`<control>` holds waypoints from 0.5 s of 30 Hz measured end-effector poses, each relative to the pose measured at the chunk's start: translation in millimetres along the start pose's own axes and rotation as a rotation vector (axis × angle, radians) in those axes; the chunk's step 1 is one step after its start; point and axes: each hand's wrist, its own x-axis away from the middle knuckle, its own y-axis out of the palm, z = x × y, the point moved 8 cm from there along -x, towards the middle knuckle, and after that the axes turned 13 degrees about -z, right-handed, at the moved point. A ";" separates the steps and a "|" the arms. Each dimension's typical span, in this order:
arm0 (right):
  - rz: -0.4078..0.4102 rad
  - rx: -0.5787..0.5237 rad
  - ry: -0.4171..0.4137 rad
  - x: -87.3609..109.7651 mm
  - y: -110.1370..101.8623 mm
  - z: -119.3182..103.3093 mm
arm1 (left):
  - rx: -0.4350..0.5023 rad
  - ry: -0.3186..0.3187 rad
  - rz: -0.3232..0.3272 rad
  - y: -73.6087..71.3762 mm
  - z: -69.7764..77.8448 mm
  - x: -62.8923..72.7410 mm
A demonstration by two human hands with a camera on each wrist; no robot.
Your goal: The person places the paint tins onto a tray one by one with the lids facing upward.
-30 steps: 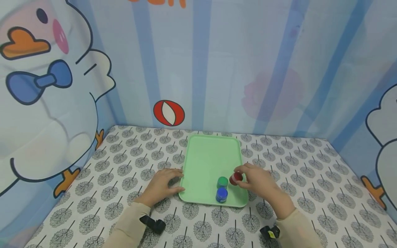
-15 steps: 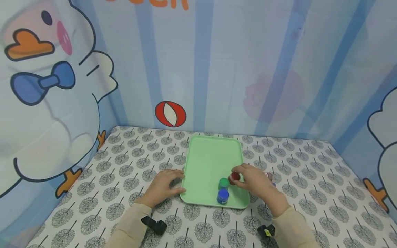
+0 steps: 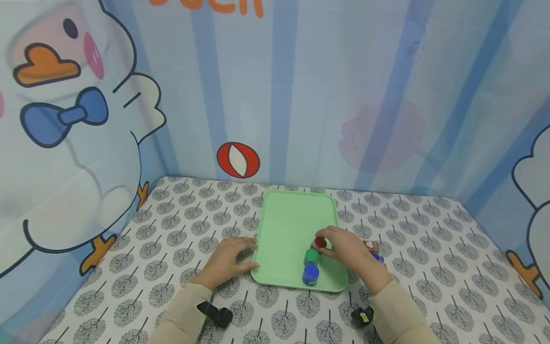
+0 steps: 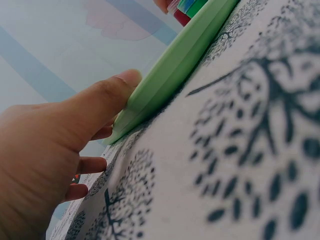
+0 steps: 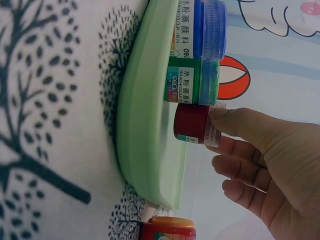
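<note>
My right hand point(image 3: 345, 246) pinches the lid of a dark red gouache paint jar point(image 5: 191, 122) between thumb and fingers, over the right part of the green tray point(image 3: 279, 267). Right beside it stands a paint jar with a green lid point(image 3: 311, 257). A blue paint jar point(image 3: 310, 274) follows in the same row, nearer the tray's front edge. At the tray's left side my left hand point(image 3: 227, 260) has thumb and fingertips at the rim; in the left wrist view its thumb point(image 4: 131, 77) lies along the rim and the other fingers are loosely bent.
Right of the tray, partly behind the right forearm, lie a brownish-red jar point(image 3: 371, 246) and a blue thing point(image 3: 378, 258). An orange-red lidded jar point(image 5: 170, 229) shows near the tray in the right wrist view. A tree-patterned cloth point(image 3: 189, 224) covers the table; a printed curtain point(image 3: 309, 95) hangs behind.
My right hand has carried the red jar leftward, close to the green jar. The things right of the tray have come out from behind that arm. The left hand stays at the rim.
</note>
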 end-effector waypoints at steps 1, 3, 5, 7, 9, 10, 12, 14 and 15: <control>-0.005 -0.004 -0.001 -1.1 0.3 -0.1 | 0.002 0.000 0.000 0.2 -0.2 0.0; -0.013 0.000 -0.004 -3.1 1.0 -0.5 | 0.004 0.003 0.001 0.2 -0.4 0.1; -0.019 0.000 -0.005 -5.3 1.9 -0.5 | 0.002 0.006 0.003 0.0 -0.3 0.2; -0.023 0.012 -0.015 -7.2 2.3 -1.3 | 0.008 0.007 0.003 0.0 -0.7 0.4; -0.034 0.018 -0.023 -8.8 2.7 -2.3 | 0.011 0.009 0.001 -0.1 -0.5 0.5; -0.040 0.013 -0.025 -9.4 3.0 -2.7 | 0.012 0.009 0.000 -0.2 -0.6 0.5; -0.054 0.004 -0.029 -10.4 3.4 -3.2 | 0.017 0.008 -0.005 0.0 -0.7 0.3; -0.063 0.001 -0.038 -11.6 4.2 -3.7 | 0.021 0.004 -0.010 -0.1 -0.9 0.2; -0.066 -0.002 -0.043 -12.2 4.7 -3.8 | 0.024 0.002 -0.014 -0.1 -1.1 0.1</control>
